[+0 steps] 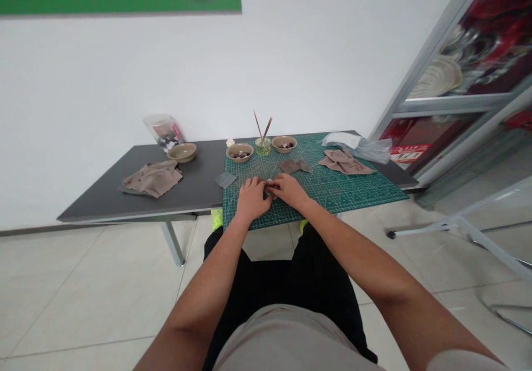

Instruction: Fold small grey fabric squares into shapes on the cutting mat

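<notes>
My left hand and my right hand meet at the near edge of a green cutting mat, fingers curled and pinched together around a small pale piece that I cannot make out. Both hands rest on the mat. A small grey fabric square lies just left of my left hand on the dark table. Two dark brown fabric pieces lie on the mat just beyond my right hand.
At the mat's far edge stand two tan bowls of small dark pieces and a glass with sticks. Another bowl, a plastic jar and folded beige cloth are at left. Beige cloth and a plastic bag are at right.
</notes>
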A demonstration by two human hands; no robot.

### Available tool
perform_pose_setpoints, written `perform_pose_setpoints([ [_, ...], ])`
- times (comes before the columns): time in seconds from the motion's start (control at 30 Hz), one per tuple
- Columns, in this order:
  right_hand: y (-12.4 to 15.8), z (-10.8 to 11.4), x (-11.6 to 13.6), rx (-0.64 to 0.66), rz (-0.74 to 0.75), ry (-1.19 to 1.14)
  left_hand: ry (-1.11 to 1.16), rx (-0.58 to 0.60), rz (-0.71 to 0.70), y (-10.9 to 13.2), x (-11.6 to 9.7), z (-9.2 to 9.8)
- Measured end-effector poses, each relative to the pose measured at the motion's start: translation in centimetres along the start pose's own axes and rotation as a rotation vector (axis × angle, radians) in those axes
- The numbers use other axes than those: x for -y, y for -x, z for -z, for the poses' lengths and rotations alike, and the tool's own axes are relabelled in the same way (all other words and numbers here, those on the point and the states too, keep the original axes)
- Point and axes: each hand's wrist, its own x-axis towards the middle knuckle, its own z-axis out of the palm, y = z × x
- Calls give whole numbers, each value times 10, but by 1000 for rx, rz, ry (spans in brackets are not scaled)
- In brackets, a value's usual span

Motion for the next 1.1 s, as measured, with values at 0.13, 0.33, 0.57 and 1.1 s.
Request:
perform_pose_setpoints([
  [0.13, 4, 7, -3, 42, 37, -35, 22, -10, -2, 0, 0, -1],
  [0.33, -1, 0, 1, -83, -61, -91, 43, -35, 2, 0, 2, -4],
  [0.57, 6, -4, 1, -189, -190, -413, 13, -37, -4, -1, 1, -2],
  [1.1, 2, -1, -17, -397, -302, -1080, 76, 27, 14, -4, 7, 0],
])
